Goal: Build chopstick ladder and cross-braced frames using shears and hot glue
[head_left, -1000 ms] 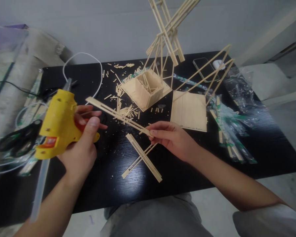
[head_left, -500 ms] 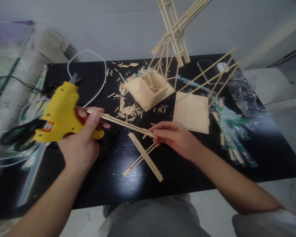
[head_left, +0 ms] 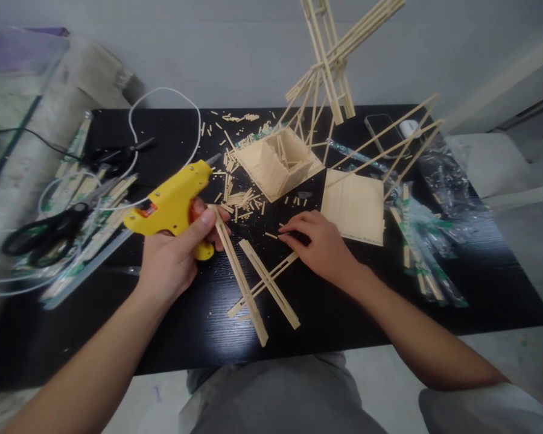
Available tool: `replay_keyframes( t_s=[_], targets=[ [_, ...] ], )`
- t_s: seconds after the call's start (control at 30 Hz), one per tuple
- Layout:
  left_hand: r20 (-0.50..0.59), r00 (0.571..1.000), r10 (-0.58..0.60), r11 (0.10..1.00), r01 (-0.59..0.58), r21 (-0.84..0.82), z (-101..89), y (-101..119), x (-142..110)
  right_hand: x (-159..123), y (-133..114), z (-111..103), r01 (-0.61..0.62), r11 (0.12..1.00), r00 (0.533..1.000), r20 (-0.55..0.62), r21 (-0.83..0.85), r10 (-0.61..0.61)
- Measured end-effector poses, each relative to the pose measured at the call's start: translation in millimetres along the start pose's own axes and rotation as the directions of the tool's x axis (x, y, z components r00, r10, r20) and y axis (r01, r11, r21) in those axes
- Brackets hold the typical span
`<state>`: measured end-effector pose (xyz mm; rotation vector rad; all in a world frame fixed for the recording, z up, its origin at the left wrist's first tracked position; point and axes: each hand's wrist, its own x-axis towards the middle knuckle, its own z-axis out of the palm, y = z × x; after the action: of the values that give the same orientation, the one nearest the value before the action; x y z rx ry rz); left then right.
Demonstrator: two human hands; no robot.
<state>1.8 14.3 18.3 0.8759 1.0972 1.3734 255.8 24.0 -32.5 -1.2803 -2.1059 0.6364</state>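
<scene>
My left hand [head_left: 172, 260] is closed round the grip of a yellow glue gun [head_left: 172, 204], whose nozzle points right toward the scattered stick bits. Its thumb and fingers also pinch the top end of a long double wooden strip [head_left: 243, 284], which slants down over the black table [head_left: 185, 340]. Beside that strip lies a glued cross of sticks [head_left: 274, 288]. My right hand [head_left: 322, 244] rests on the table right of the cross. Its fingers are stretched out flat, tips touching small stick pieces [head_left: 276, 232], and it holds nothing.
An open-topped stick box [head_left: 276, 164] and a flat stick panel [head_left: 355, 206] sit beyond my hands, under a tall stick frame [head_left: 328, 66]. Black scissors [head_left: 40, 232], a white cable [head_left: 163, 95] and packets lie left. A phone [head_left: 379, 126] and plastic wrappers [head_left: 428, 241] lie right.
My right hand let go of the long strip and dropped to the table. My left hand took the strip's end, swung it downward, and turned the glue gun's nozzle to the right.
</scene>
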Motion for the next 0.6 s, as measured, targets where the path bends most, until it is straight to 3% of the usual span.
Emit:
replay_keyframes(
  t_s=[0.17,0.37,0.43,0.53,0.6],
  targets=[
    [0.044,0.996,-0.079,0.997,0.079,0.002,2.6,-2,-1,5,-10,9,0.076,0.985,0.995,0.07,-0.154,-0.065],
    [0.096,0.983,-0.156,0.985,0.162,-0.062,5.4,-1,-4,10,-15,19,0.085,0.929,0.986,0.165,-0.36,-0.027],
    [0.114,0.98,-0.166,0.982,0.174,-0.071,5.4,0,-4,13,-19,16,0.075,0.957,0.991,0.13,-0.28,-0.04],
    [0.127,0.979,-0.161,0.982,0.172,-0.078,5.2,-1,-4,17,-31,3,0.079,0.996,0.997,0.004,0.029,-0.079],
    [0.127,0.979,-0.158,0.982,0.17,-0.085,5.4,-1,-4,18,-42,-6,0.091,0.975,0.996,-0.002,0.203,-0.093]
  ],
)
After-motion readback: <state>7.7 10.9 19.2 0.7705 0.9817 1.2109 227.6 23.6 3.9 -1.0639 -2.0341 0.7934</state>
